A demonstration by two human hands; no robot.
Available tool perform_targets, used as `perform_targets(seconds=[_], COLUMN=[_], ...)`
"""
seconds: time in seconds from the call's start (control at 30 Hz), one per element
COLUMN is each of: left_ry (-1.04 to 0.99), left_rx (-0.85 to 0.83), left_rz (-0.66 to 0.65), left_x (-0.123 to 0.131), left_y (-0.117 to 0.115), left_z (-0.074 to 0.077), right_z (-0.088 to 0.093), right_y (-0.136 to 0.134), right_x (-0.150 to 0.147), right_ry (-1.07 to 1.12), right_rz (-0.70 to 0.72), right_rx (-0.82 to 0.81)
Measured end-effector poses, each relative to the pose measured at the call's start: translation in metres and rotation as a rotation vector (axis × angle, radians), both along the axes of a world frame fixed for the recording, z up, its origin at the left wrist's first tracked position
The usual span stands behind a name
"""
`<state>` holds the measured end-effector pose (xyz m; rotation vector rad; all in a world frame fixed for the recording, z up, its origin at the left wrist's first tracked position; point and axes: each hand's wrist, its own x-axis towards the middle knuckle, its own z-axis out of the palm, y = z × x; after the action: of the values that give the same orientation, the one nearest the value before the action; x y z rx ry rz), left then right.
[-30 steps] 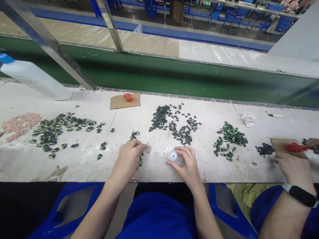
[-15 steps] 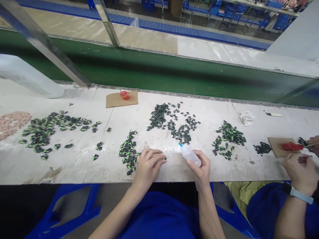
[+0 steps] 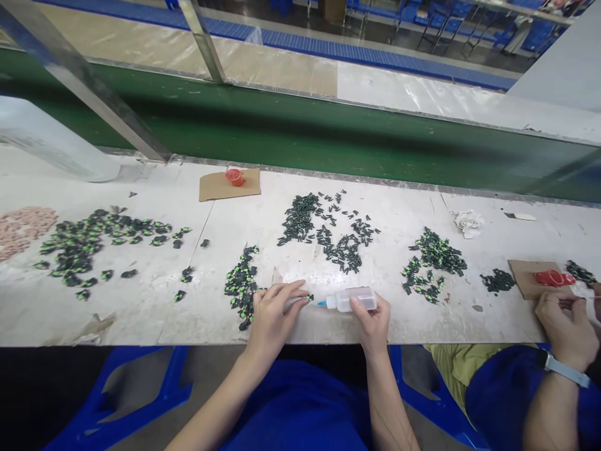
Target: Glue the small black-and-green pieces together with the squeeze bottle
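Between the thumb and fingers of my left hand [image 3: 277,313] is a small black-and-green part [image 3: 308,297], held just above the table. My right hand [image 3: 375,319] is wrapped round a clear squeeze bottle [image 3: 350,299], tipped sideways. Its blue nozzle tip [image 3: 322,304] points left and sits close to the small part; whether they touch I cannot tell. Beside my left hand lies a pile of black-and-green parts [image 3: 240,285]. Beyond both hands, small dark pieces [image 3: 300,219] are spread over the white table [image 3: 263,250].
A red cup [image 3: 235,178] stands on cardboard [image 3: 206,188] at the back. More black-and-green parts [image 3: 79,244] and pinkish pieces [image 3: 23,228] lie left. To the right are another pile [image 3: 436,254], crumpled tissue [image 3: 468,223] and a co-worker's hand [image 3: 566,319] near a red container [image 3: 551,277].
My right hand has turned the bottle from pointing up and away to lying nearly level, bringing its nozzle down and left to the small part. My left hand has barely moved.
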<state>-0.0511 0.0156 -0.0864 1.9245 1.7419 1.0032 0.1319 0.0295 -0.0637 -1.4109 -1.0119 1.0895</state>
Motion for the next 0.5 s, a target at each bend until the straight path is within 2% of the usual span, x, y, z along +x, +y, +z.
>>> perform_targets(seconds=[0.2, 0.5], left_ry=[-0.003, 0.021], left_rx=[0.056, 0.065], left_rz=[0.021, 0.042], left_x=[0.0036, 0.0049], left_y=[-0.0019, -0.0034], left_z=[0.0023, 0.0018], right_z=[0.001, -0.0017], right_y=[0.0059, 0.0041], right_x=[-0.0054, -0.0063], right_ry=[-0.097, -0.122], right_rz=[-0.019, 0.011], right_rx=[-0.062, -0.095])
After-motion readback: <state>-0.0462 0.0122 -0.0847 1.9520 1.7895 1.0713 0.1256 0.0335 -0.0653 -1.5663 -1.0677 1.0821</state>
